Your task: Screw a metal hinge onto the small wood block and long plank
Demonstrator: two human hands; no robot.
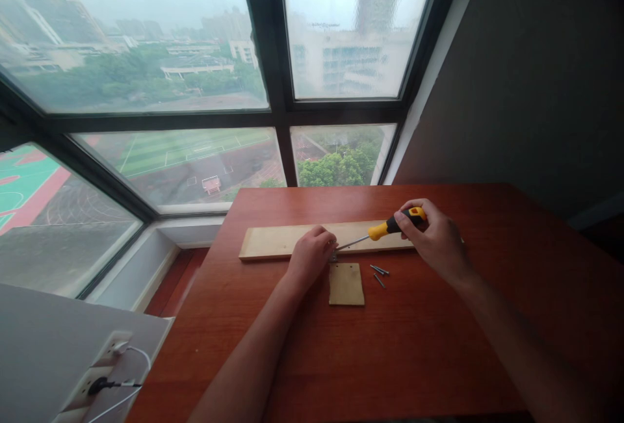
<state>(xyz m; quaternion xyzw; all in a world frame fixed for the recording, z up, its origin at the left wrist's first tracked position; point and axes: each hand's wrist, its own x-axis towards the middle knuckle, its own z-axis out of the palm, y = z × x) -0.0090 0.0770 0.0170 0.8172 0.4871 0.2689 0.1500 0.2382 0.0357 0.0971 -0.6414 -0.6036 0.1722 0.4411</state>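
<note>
A long pale wooden board (pixel 273 241) lies across the far part of the red-brown table (pixel 390 345). A small square wooden piece (pixel 346 284) lies just in front of it. My right hand (pixel 433 238) is closed round the yellow and black handle of a screwdriver (pixel 390 226), whose metal shaft slants down-left to the board's near edge. My left hand (pixel 312 255) is closed in a pinch right at the screwdriver's tip, holding something too small to make out. Loose screws (pixel 379 273) lie on the table between the two hands.
Large windows (pixel 195 85) rise behind the table's far edge. A dark wall (pixel 536 85) stands to the right. At lower left a grey surface carries a power socket (pixel 104 371) with plugged-in white and black cables.
</note>
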